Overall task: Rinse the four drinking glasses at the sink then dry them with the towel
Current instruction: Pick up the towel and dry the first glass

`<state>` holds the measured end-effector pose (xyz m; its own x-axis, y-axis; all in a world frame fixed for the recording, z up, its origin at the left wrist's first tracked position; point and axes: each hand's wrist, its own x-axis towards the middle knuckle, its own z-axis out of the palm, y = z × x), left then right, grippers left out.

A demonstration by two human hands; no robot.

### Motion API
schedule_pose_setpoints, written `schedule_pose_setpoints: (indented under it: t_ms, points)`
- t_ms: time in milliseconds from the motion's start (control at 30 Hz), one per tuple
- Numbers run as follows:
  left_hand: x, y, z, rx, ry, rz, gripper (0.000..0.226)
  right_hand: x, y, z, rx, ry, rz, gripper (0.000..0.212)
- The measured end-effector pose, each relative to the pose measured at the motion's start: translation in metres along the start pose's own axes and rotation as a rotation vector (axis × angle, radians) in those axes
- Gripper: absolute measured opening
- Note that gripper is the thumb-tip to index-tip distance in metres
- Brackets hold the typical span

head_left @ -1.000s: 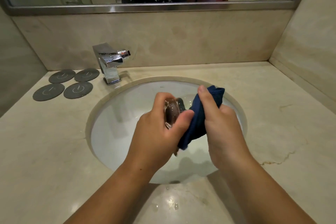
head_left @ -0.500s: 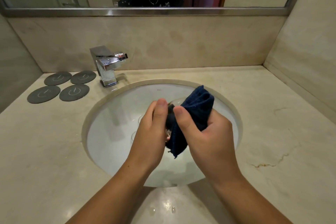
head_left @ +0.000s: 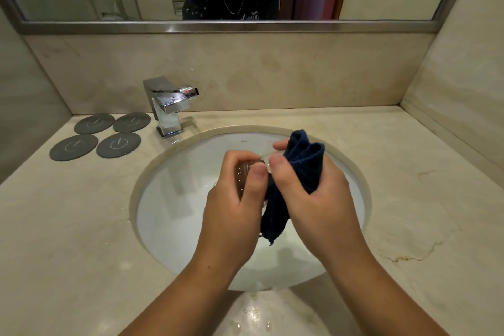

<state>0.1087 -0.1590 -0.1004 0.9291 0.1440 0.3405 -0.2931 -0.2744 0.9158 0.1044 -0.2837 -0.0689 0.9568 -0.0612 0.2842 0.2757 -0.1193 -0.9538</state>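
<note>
The left hand (head_left: 234, 207) is wrapped round a clear drinking glass (head_left: 245, 176), thumb across the near side and fingers curled over the far wall. The glass lies roughly sideways, with its rim toward the right hand (head_left: 313, 204). That hand clutches a bunched dark blue towel (head_left: 305, 161), thumb and forefinger pinching cloth against the rim. Whether any cloth reaches inside the glass cannot be told. Glass and towel are both held in the air above the middle of the sink (head_left: 152, 172), and the towel's loose tail hangs down over the bowl.

Droplets show on the glass, so it is probably slick. It looks light, rigid and brittle, and a drop onto the hard bowl could crack it. The safer hold is round the barrel, as the left hand has it, not by the thin rim. The soft towel should add friction wherever it covers the glass.

A chrome faucet (head_left: 166, 106) stands at the sink's back-left edge. Four grey coasters (head_left: 95, 136) lie further left of the sink. Water drops (head_left: 251, 314) dot the counter at the sink's near edge. No other glass is in view.
</note>
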Motion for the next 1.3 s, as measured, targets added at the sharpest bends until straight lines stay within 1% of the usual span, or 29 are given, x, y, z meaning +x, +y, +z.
schedule_pose_setpoints:
  t_ms: [100,167,200,267,367,400,467,533,633,700,733,767,833,900,967,1000,1100,1133,1167,1200,1267,1300]
  points:
    - [0.0,0.0,-0.004,0.169,-0.013,0.16,0.037,0.006,-0.002,-0.005,0.042,0.021,0.028,0.026]
    - [0.0,-0.001,-0.005,0.254,-0.027,0.287,0.047,0.006,-0.003,-0.008,0.087,0.039,0.052,0.024]
    - [-0.001,-0.002,-0.005,0.264,-0.037,0.312,0.049,0.006,-0.003,-0.009,0.118,0.054,0.061,0.021]
    - [-0.005,0.0,-0.001,0.203,-0.092,0.259,0.055,0.003,-0.002,-0.011,0.162,0.1,0.051,0.017]
    - [-0.011,0.004,0.005,-0.003,-0.181,0.021,0.082,-0.004,0.002,-0.013,0.15,0.158,-0.011,0.013]
    - [-0.012,0.005,0.007,-0.028,-0.194,-0.035,0.085,-0.006,0.002,-0.013,0.148,0.168,-0.03,0.012]
    - [-0.01,0.007,0.011,-0.051,-0.186,-0.111,0.08,-0.008,0.003,-0.013,0.143,0.155,-0.049,0.01]
    - [-0.008,0.006,0.012,-0.09,-0.149,-0.153,0.067,-0.008,0.003,-0.012,0.121,0.109,-0.021,0.014]
    - [-0.006,0.005,0.008,-0.039,-0.145,-0.087,0.045,-0.004,0.003,-0.013,0.095,0.044,0.036,0.021]
    - [-0.006,0.006,0.003,0.048,-0.172,-0.024,0.031,0.002,0.002,-0.017,0.102,0.012,0.106,0.026]
    - [-0.005,0.005,0.0,0.114,-0.182,0.031,0.028,0.006,0.0,-0.019,0.12,-0.003,0.159,0.028]
    - [-0.004,0.004,-0.003,0.193,-0.185,0.105,0.032,0.011,-0.003,-0.022,0.148,-0.022,0.218,0.028]
    - [-0.002,0.002,-0.005,0.32,-0.208,0.246,0.046,0.02,-0.007,-0.031,0.199,-0.093,0.323,0.029]
    - [-0.002,-0.002,-0.005,0.346,-0.241,0.309,0.051,0.026,-0.01,-0.037,0.191,-0.156,0.372,0.038]
    - [-0.003,-0.001,-0.004,0.312,-0.278,0.271,0.054,0.028,-0.009,-0.04,0.189,-0.117,0.345,0.041]
    - [-0.004,0.001,-0.002,0.262,-0.297,0.22,0.06,0.027,-0.008,-0.04,0.197,-0.079,0.316,0.04]
    - [-0.008,0.004,0.003,0.043,-0.301,0.019,0.093,0.018,-0.006,-0.033,0.187,-0.007,0.209,0.031]
    - [-0.009,0.005,0.005,0.013,-0.288,-0.026,0.097,0.015,-0.005,-0.031,0.164,0.002,0.175,0.029]
    - [-0.009,0.005,0.006,0.003,-0.276,-0.056,0.094,0.012,-0.004,-0.03,0.142,-0.004,0.152,0.027]
    - [-0.01,0.004,0.006,0.004,-0.263,-0.071,0.084,0.01,-0.005,-0.03,0.123,-0.027,0.146,0.028]
    - [-0.008,0.002,0.006,0.008,-0.25,-0.063,0.053,0.01,-0.006,-0.032,0.109,-0.119,0.173,0.029]
    - [-0.007,0.002,0.004,0.015,-0.255,-0.047,0.043,0.011,-0.005,-0.033,0.117,-0.162,0.194,0.032]
